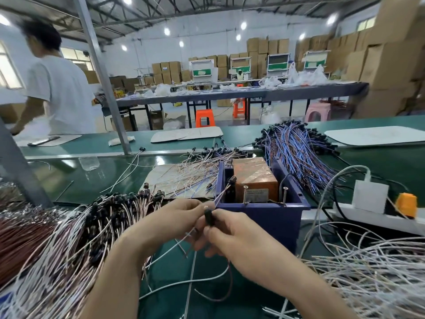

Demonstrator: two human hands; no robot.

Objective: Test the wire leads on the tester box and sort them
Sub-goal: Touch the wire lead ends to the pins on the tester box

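Right hand [234, 238], closest to lens: grip pinched on a black-capped wire lead [208, 217], cap upright between thumb and forefinger, thin tails trailing down toward the green surface [115, 176]. Left hand [177, 215]: grip closed round a second lead [232, 180], its wire angling up so the black end hangs over the tester box [259, 211].

Judgement: both are held this close so the bare ends can be swung onto the screw contacts [245, 195] at the box's near edge. Neither lead seems to touch them yet. Box sits just beyond the hands, orange block [253, 178] inside.

Around:
- dense bundle of capped leads [96, 226] at left
- blue leads [296, 155] behind the box
- white wire heap [368, 277] at right
- power strip [368, 218] beside the box

Loose wires cross under the hands, so snagging looks likely.
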